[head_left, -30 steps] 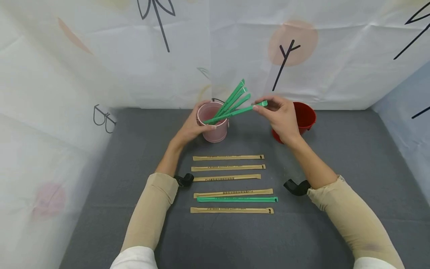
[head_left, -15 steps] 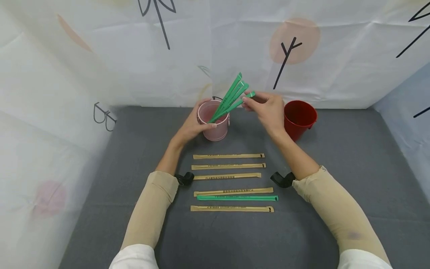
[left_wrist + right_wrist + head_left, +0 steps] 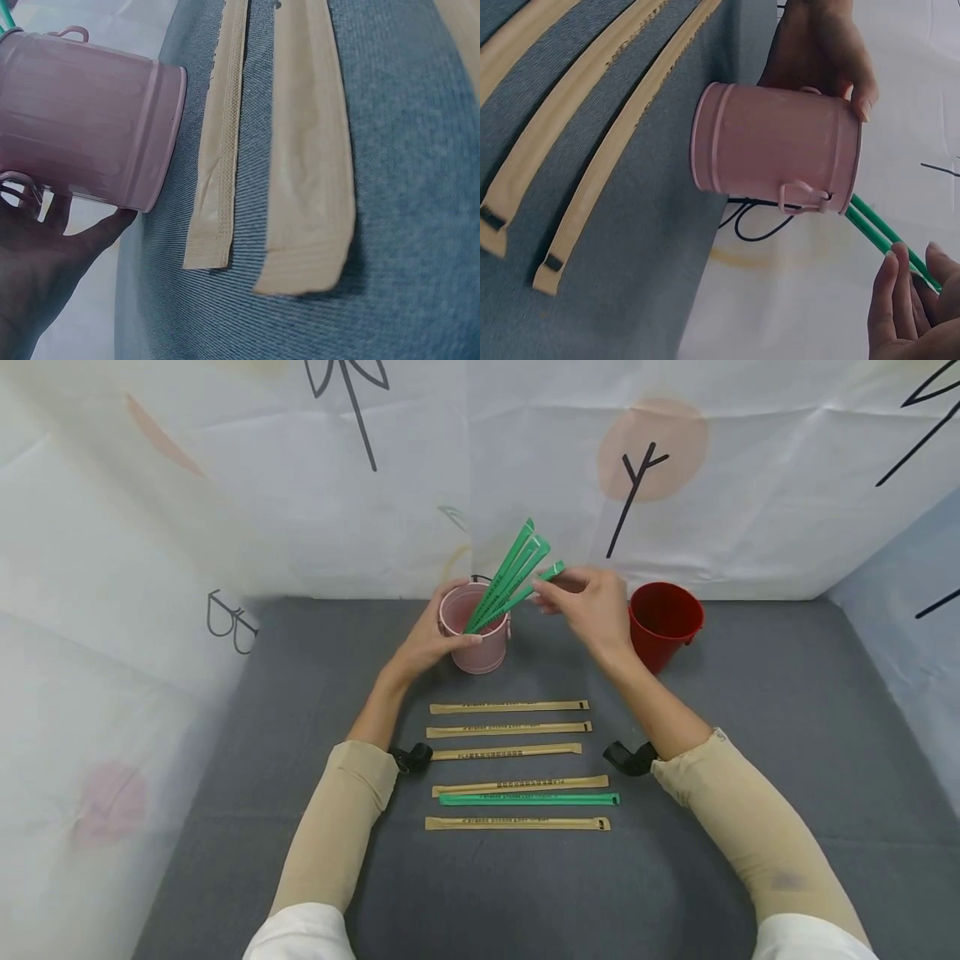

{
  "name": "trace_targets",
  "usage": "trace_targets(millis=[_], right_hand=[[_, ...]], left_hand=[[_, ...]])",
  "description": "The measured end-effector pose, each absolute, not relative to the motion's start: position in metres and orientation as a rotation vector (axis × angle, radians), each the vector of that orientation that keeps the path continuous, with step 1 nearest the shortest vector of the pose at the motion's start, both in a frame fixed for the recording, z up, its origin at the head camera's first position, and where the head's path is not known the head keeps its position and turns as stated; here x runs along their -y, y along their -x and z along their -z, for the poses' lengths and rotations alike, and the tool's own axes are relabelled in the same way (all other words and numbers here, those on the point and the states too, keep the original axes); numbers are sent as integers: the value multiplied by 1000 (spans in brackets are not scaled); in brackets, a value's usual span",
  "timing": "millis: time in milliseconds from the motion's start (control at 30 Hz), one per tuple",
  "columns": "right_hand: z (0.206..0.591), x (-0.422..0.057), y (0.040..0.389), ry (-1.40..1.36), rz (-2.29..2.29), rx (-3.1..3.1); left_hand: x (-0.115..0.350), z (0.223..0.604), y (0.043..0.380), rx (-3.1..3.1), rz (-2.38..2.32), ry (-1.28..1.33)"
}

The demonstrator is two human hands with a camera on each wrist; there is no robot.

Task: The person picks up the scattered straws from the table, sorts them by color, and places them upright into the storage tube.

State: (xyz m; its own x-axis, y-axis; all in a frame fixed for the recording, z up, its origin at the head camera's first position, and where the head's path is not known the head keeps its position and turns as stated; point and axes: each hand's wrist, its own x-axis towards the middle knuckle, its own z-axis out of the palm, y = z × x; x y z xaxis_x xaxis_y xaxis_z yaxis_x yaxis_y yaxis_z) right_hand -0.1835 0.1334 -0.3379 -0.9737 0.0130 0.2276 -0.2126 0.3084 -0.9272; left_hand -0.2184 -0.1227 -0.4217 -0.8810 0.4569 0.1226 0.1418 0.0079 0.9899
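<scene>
While the left hand [image 3: 429, 642] is curling round a pale pink, cylindrical, metal-looking bucket [image 3: 482, 653], the right hand [image 3: 595, 608] is pinching a slim green straw packet [image 3: 524, 595] near its upper end, its lower end leaning inside the bucket's mouth. Other slim green straw packets [image 3: 513, 573] are fanning up out of the same bucket. Just beyond the right hand, a glossy red, tapered bucket [image 3: 670, 643] is standing on the bench [image 3: 585, 885], whose grey cloth is showing a fine woven texture. Nearer the person, five flat tan, paper-looking packets [image 3: 510, 707] with crimped ends are lying crosswise, and a lone green packet [image 3: 528, 799] is resting just beside the fourth. Dark print is running along them; "PLA" is showing on one, the remaining characters being too small to read.
</scene>
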Motion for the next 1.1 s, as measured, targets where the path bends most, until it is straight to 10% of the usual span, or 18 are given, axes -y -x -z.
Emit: trace_targets(millis=[1100], right_hand=[[395, -208, 57, -372, -1550, 2665]], left_hand=[[122, 403, 210, -2067, -1910, -608]])
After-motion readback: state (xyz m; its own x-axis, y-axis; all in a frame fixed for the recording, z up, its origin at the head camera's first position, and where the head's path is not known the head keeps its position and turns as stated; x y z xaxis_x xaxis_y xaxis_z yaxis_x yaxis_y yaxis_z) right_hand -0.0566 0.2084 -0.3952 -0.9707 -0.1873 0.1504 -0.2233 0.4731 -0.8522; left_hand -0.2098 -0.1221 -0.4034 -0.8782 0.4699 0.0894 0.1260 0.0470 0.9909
